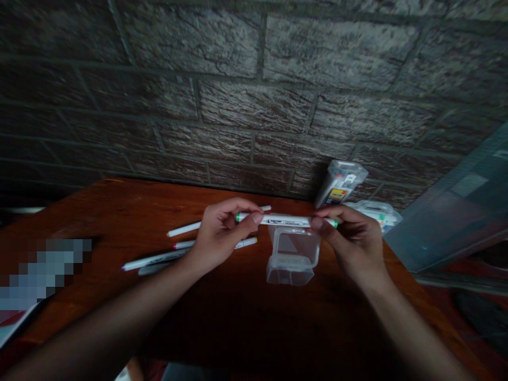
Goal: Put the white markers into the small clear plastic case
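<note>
A white marker (286, 220) with green ends is held level above the wooden table (119, 211), one hand at each end. My left hand (222, 233) pinches its left end between thumb and fingers. My right hand (349, 238) grips its right end the same way. Right under the marker stands a clear plastic marker case (292, 256), open at the top and with nothing visible inside.
Several loose white markers (159, 258) lie on the table left of my left hand. A clear plastic box (341, 182) leans on the brick wall, with another case of markers (377, 212) beside it. A large clear lid (456, 211) is at the right edge.
</note>
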`<state>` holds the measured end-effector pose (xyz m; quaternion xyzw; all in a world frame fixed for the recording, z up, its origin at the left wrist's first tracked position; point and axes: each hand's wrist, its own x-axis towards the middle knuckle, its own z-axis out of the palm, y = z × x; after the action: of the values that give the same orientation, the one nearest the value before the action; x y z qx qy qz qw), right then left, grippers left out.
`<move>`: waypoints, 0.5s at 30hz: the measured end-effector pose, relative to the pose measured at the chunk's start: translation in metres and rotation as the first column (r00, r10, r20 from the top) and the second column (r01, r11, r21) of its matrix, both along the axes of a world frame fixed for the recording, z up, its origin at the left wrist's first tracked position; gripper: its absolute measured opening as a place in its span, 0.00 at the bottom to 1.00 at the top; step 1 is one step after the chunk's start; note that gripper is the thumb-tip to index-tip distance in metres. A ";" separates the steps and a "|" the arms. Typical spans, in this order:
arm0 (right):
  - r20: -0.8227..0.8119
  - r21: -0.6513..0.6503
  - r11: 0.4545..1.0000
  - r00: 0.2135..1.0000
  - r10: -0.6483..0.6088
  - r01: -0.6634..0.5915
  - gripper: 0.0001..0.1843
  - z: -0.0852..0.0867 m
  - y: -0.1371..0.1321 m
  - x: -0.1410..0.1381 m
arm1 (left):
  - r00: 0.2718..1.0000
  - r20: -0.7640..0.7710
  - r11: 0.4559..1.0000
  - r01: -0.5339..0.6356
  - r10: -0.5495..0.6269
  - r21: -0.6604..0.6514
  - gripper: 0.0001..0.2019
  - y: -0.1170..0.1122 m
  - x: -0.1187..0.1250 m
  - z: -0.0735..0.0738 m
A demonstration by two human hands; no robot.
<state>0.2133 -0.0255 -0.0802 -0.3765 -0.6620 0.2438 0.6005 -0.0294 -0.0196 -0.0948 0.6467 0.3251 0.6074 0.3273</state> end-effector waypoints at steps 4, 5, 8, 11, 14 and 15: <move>-0.019 0.004 1.000 1.000 0.009 -0.009 0.02 -0.001 0.002 0.000 | 0.999 0.023 0.998 0.047 -0.046 -0.044 0.04 -0.001 0.001 0.002; -0.022 0.002 1.000 1.000 0.015 -0.015 0.02 -0.001 0.002 0.000 | 0.998 0.028 0.997 0.054 -0.052 -0.056 0.05 -0.001 0.001 0.002; -0.016 -0.010 1.000 1.000 0.021 -0.021 0.04 0.000 0.001 0.000 | 0.998 0.028 0.995 0.052 -0.050 -0.084 0.07 -0.001 0.001 0.001; -0.005 -0.029 0.999 0.999 0.037 -0.037 0.08 0.000 -0.001 -0.001 | 0.999 0.021 0.993 0.048 -0.046 -0.107 0.09 -0.001 0.000 0.001; -0.017 -0.041 0.997 0.998 0.059 -0.060 0.11 0.000 -0.001 -0.001 | 0.998 0.024 0.991 0.060 -0.057 -0.116 0.10 -0.001 0.000 0.000; -0.021 -0.042 0.997 0.998 0.059 -0.059 0.11 -0.001 -0.001 0.000 | 0.998 0.027 0.991 0.066 -0.064 -0.113 0.09 -0.001 0.000 0.000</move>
<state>0.2128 -0.0265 -0.0811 -0.3672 -0.6614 0.2793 0.5913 -0.0298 -0.0206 -0.0951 0.6302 0.3340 0.5844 0.3869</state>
